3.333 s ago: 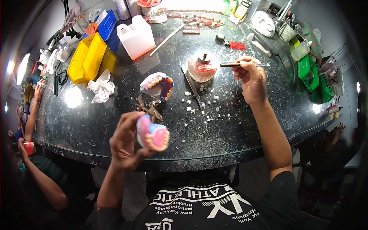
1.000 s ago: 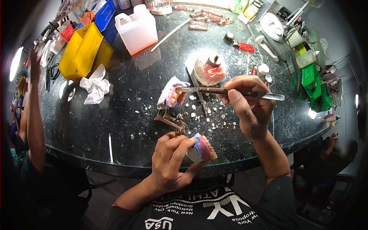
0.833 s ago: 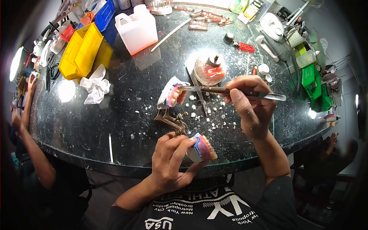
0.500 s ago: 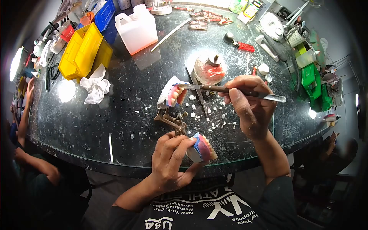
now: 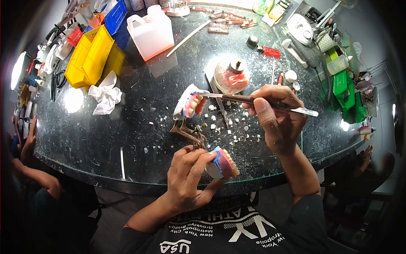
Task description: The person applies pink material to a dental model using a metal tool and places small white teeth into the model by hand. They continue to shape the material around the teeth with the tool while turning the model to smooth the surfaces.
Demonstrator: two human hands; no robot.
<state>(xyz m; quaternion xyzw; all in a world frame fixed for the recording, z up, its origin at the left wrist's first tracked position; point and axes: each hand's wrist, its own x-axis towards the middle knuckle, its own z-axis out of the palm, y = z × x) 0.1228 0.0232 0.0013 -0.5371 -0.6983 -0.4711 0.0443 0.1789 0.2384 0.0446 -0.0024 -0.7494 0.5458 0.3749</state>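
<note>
My left hand [image 5: 188, 175] is closed round one half of an opened dental articulator, gripping the denture model [image 5: 224, 164] with pink wax, blue edging and pale teeth. From there the brass articulator frame [image 5: 188, 134] hinges up to the other half, a white plaster model [image 5: 184, 101] carrying a second row of teeth in pink wax. In a pen-like grip, my right hand [image 5: 281, 116] holds a wax knife [image 5: 241, 98] with a brown handle and metal ends. Its blade tip lies at the blue edge above the teeth of that upper model.
Behind the models stands a glass spirit burner [image 5: 231, 78] with pinkish contents; a flat metal tool [image 5: 222, 103] lies beside it. White crumbs are scattered around. Crumpled tissue [image 5: 105, 94], a yellow bin [image 5: 89, 57] and a plastic jug [image 5: 151, 34] stand left. A person's arm [image 5: 40, 175] shows at far left.
The wax knife has shifted and turned slightly, its rear end a little lower and further right. My left hand holds still. At far left, the other person's arms have moved.
</note>
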